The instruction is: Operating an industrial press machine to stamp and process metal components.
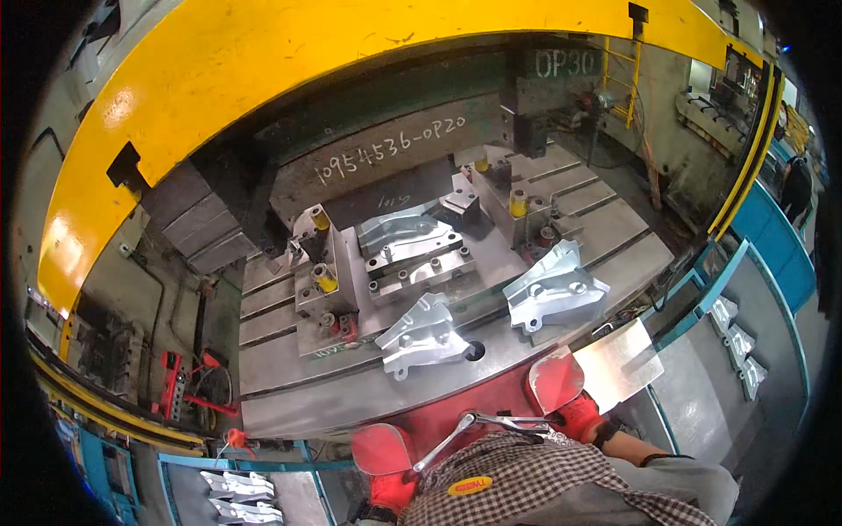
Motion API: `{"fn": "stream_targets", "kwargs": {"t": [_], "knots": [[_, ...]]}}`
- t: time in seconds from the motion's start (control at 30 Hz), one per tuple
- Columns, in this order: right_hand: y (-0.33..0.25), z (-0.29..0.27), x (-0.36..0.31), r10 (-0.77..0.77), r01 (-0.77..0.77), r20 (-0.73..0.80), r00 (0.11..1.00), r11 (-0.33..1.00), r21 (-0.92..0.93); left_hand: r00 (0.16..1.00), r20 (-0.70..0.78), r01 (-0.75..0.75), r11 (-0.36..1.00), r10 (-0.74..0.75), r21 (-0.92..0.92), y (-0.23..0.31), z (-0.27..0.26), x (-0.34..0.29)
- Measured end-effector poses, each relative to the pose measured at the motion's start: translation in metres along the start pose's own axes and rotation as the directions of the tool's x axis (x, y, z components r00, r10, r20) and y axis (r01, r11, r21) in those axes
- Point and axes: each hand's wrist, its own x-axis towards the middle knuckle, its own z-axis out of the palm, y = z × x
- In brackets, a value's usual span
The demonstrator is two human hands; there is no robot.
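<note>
My left hand (392, 493), in a red glove, is at the lower edge beneath a rounded red plate (381, 448). To the right, my right hand (580, 418), also red-gloved, reaches under a second, scuffed red plate (557, 383). The plates hide the fingers of both hands. Between them a silver jointed metal tool (447, 441) lies against a red panel (495, 396). Beyond, two shiny stamped metal parts (424, 335) (556, 287) rest on the front of the press bed (289, 394). Another stamped part (405, 232) sits on the die in the middle.
A yellow press frame (263, 53) arches overhead. Guide posts with yellow tops (518, 204) flank the die. Several stamped parts lie on a sloped table (693, 394) at right, and more (241, 498) at lower left. A red jack-like device (173, 386) stands left of the bed.
</note>
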Motion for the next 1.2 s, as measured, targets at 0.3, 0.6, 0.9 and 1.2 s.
{"fn": "stream_targets", "kwargs": {"t": [0.3, 0.6, 0.9, 1.2], "knots": [[0.002, -0.004, 0.011, -0.087, 0.088, 0.017, 0.996, 0.996, -0.034, 0.997, -0.037, 0.065, 0.991, -0.070, -0.116, -0.030, 0.036, -0.002], [0.005, -0.001, 0.012, -0.055, 0.061, 0.133, 0.990, 0.997, -0.046, 0.997, 0.043, 0.061, 0.993, -0.057, -0.106, 0.006, -0.003, 0.005], [0.005, 0.000, 0.011, -0.005, 0.009, 0.104, 0.995, 0.999, -0.038, 0.987, 0.155, 0.027, 0.996, -0.041, 0.087, 0.003, -0.002, 0.009], [-0.005, -0.059, -0.014, -0.008, -0.045, 0.171, 0.985, 0.952, 0.302, 0.928, 0.368, 0.265, 0.791, -0.055, -0.552, 0.022, -0.071, -0.003]]}}
